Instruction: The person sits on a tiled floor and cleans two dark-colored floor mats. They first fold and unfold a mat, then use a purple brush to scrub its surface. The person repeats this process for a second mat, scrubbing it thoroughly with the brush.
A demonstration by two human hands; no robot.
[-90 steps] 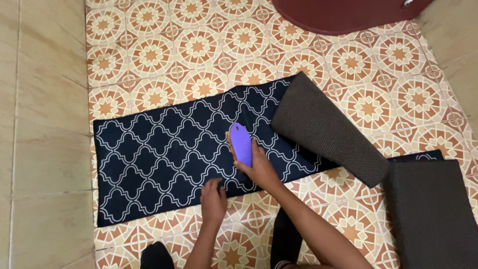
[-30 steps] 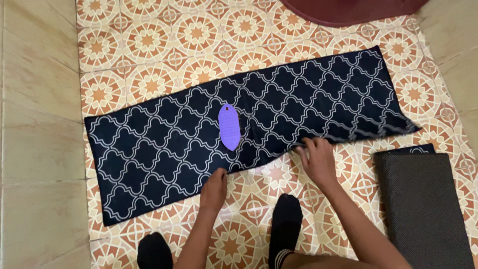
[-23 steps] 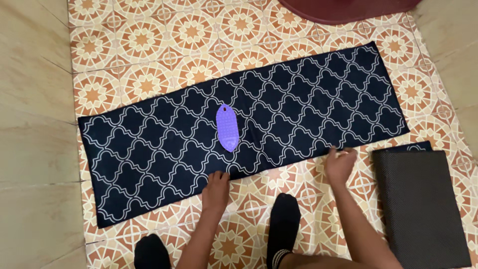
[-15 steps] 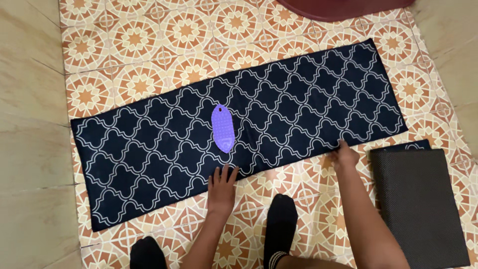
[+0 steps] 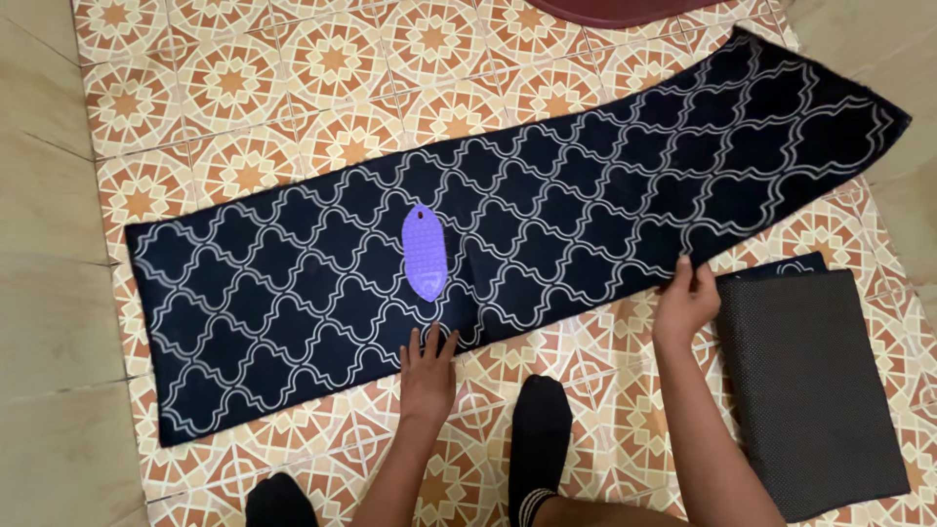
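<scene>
A long dark navy runner mat (image 5: 586,205) with a white lattice pattern lies flat and slanted across the patterned floor tiles. A purple oval silicone pad (image 5: 426,252) rests on its middle. My left hand (image 5: 427,369) presses flat on the mat's near edge, just below the purple pad, fingers spread. My right hand (image 5: 685,301) touches the near edge of the mat further right, fingers on the fabric.
A folded mat (image 5: 810,385) with its dark grey underside up lies at the right, beside my right hand. My feet in black socks (image 5: 540,429) stand on the orange patterned tiles (image 5: 293,68). A dark red round object (image 5: 625,8) shows at the top edge. Plain beige tiles (image 5: 49,293) run along the left.
The folded part of the mat has been laid out flat. My right hand let go of the purple pad, left on the mat, and slid right along the near edge.
</scene>
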